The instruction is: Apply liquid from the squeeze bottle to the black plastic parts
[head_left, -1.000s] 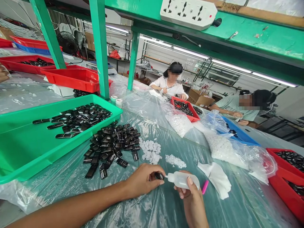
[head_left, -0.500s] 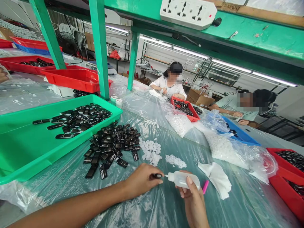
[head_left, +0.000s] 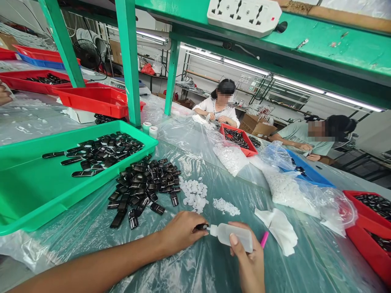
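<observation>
My left hand (head_left: 185, 231) pinches a small black plastic piece (head_left: 200, 226) just above the film-covered table. In my right hand (head_left: 246, 254) is a translucent squeeze bottle (head_left: 235, 236), tilted nearly level, its narrow nozzle pointing left. The nozzle tip meets the black piece or lies right against it; which one I cannot tell. Beyond my left hand lies a heap of similar black pieces (head_left: 143, 183). Beside it are a pile of larger white bits (head_left: 194, 193) and a pile of smaller white bits (head_left: 226, 206). A pink stick-like thing (head_left: 264, 239) shows behind my right hand.
A green tray (head_left: 70, 203) with more black pieces stands at left. White tissue (head_left: 282, 232) and clear bags of white bits (head_left: 287, 191) lie to the right. Red bins (head_left: 363, 244) line the right edge. Green posts (head_left: 126, 61) rise ahead. Two people sit across the table.
My right hand has brought the bottle left and slightly down, so its nozzle now reaches the black piece. My left hand has barely moved.
</observation>
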`<action>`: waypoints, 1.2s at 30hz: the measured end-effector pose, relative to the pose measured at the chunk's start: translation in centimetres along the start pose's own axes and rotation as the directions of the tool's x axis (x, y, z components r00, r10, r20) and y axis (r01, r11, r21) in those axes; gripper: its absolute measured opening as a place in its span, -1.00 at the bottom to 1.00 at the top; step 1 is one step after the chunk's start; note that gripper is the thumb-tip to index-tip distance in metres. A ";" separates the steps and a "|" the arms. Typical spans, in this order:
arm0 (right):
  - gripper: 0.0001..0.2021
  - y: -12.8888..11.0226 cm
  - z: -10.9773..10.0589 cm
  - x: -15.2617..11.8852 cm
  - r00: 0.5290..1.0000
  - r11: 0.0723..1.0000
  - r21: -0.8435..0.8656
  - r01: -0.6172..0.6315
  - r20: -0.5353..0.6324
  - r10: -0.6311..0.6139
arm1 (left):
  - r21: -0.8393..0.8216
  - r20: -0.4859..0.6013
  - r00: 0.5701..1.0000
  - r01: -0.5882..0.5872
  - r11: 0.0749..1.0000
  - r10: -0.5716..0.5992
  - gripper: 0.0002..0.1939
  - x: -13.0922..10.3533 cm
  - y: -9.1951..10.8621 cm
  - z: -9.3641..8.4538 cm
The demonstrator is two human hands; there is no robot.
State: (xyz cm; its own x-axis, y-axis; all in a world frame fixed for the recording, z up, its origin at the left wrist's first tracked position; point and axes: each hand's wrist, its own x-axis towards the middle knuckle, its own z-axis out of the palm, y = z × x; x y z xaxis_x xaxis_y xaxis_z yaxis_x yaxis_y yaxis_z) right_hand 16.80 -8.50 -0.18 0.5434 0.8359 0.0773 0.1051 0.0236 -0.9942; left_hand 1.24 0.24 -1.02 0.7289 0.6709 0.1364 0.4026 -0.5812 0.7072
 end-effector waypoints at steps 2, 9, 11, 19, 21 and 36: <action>-0.63 -0.4 0.2 -0.4 0.999 0.999 -0.044 0.032 -0.022 -0.033 | 0.025 -0.003 1.000 -0.009 1.000 0.009 -0.85 0.0 -0.1 0.1; -0.65 -0.5 0.1 -0.5 0.995 0.982 -0.160 0.101 -0.004 -0.103 | -0.020 -0.016 0.999 -0.033 0.999 0.033 -0.85 0.1 0.0 0.1; -0.64 -0.5 0.0 -0.4 0.995 0.979 -0.181 0.096 -0.012 -0.100 | -0.070 -0.012 1.000 -0.025 0.997 0.025 -0.83 0.1 0.1 0.0; -0.67 0.1 -0.4 -0.4 0.962 0.922 -0.295 0.250 -0.034 -0.272 | -0.154 -0.019 0.999 0.046 0.987 -0.049 -0.75 0.1 0.2 -0.2; -0.69 0.3 -0.5 -0.4 0.936 0.886 -0.329 0.326 -0.021 -0.353 | -0.119 -0.038 0.998 0.043 0.992 -0.048 -0.77 0.1 0.2 -0.2; -0.65 1.3 -1.3 1.5 0.997 0.989 0.127 -0.070 0.047 0.064 | -0.444 -0.058 0.994 0.055 0.894 -0.090 -0.65 0.5 -0.4 -0.2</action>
State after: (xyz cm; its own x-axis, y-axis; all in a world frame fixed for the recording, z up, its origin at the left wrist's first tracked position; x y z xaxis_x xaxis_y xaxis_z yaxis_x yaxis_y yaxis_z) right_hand 18.80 -7.95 -1.23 0.5096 0.8604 0.0099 -0.0395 0.0348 -0.9986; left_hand 1.33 0.89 -1.13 0.6569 0.7456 0.1122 0.1543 -0.2786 0.9479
